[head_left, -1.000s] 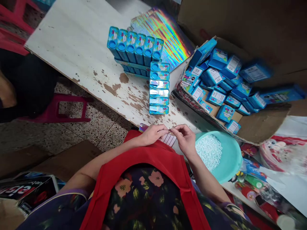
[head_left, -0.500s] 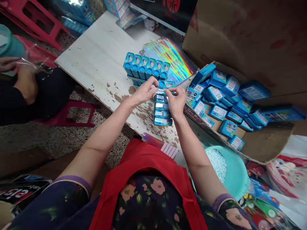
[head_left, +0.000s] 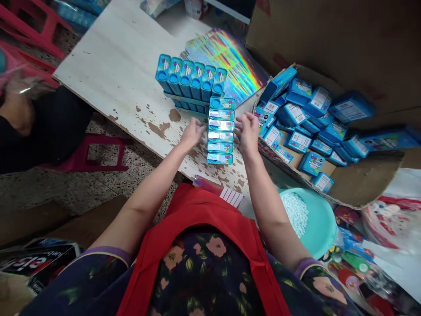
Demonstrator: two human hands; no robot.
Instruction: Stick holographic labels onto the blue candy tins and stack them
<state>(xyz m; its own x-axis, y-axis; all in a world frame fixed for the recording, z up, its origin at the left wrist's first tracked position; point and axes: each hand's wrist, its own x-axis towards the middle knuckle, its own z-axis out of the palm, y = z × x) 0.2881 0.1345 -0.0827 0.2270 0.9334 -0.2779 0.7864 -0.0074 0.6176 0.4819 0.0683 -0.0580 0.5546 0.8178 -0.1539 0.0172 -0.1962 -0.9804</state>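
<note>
A column of several small blue candy boxes (head_left: 220,137) stands on the worn table (head_left: 108,66), most of their tops covered by shiny clear strips. Just left of the column is my left hand (head_left: 192,134), its fingers loosely bent and holding nothing. My right hand (head_left: 247,131) is on the other side, close to the boxes, with its fingers apart. Behind the column, a second row of blue boxes (head_left: 187,79) stands tightly together. Iridescent holographic sheets (head_left: 226,57) lie fanned out beyond them. Near the table's front edge rests a holographic strip sheet (head_left: 208,184) with pale stripes.
To the right, a cardboard carton (head_left: 371,188) holds many loose blue boxes. Below it stands a turquoise basin (head_left: 324,232) with small white pieces. At the left, another person's hand (head_left: 19,112) handles clear plastic beside a magenta stool (head_left: 101,153).
Both hands have let go of the box column and drawn apart, one to each side. The upper boxes that the fingers covered now show.
</note>
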